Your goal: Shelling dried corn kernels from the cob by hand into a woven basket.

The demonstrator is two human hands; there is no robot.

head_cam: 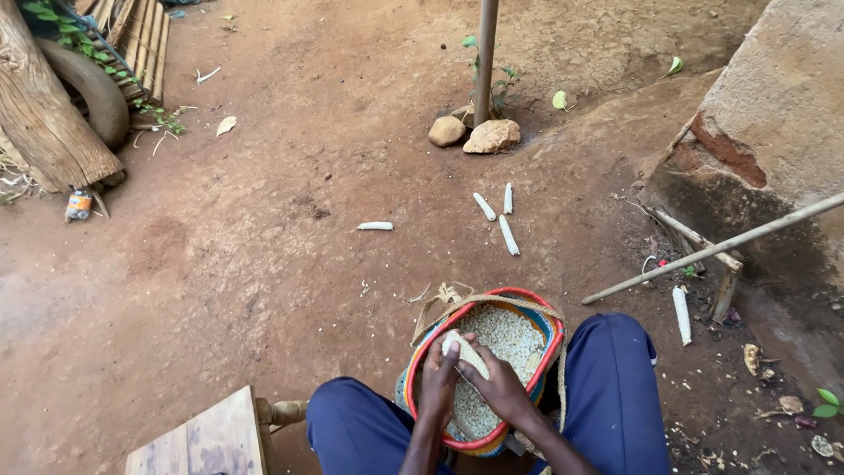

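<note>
A woven basket with a red, blue and yellow rim sits between my knees, filled with pale maize kernels. Over it, both hands grip one maize cob. My left hand wraps the cob's near end, with the thumb pressed on it. My right hand holds the cob from the right side. Blue trousers cover my legs on either side of the basket.
Several bare white cobs lie on the red dirt ahead, one more at the right. A wooden stool stands at my left. A pole with stones, a tyre and log, a wall and a leaning stick surround me.
</note>
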